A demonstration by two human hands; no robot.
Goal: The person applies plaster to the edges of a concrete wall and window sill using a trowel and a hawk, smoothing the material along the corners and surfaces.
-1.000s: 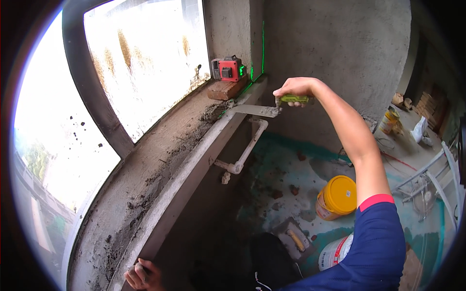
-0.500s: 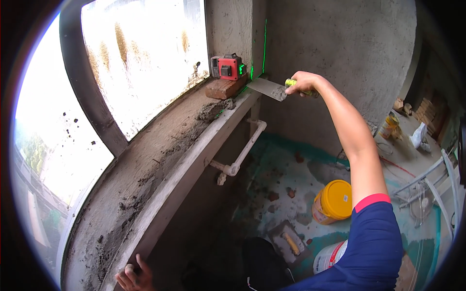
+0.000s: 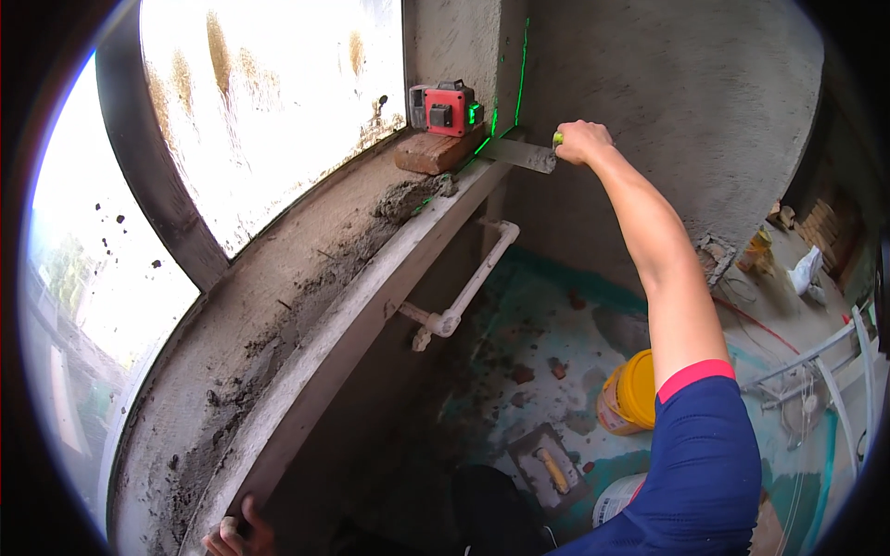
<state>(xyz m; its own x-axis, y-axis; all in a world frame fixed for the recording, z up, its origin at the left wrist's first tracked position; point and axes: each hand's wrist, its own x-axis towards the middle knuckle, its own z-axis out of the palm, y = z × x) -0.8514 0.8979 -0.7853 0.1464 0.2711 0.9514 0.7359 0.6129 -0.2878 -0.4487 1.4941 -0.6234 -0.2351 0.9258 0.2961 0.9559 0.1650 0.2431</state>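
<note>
Trowel [image 3: 524, 155] grasped in our right hand [image 3: 586, 142], we should hold it level along the board [image 3: 357, 320], though whether our left hand [image 3: 237, 536] clasps the near end we cannot tell.

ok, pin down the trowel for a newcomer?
From the large window at left, follow the sill to its far end. Near it, the right hand holds the trowel: grey flat blade right of the red laser level, unlike the tan-handled float on the floor.
</note>
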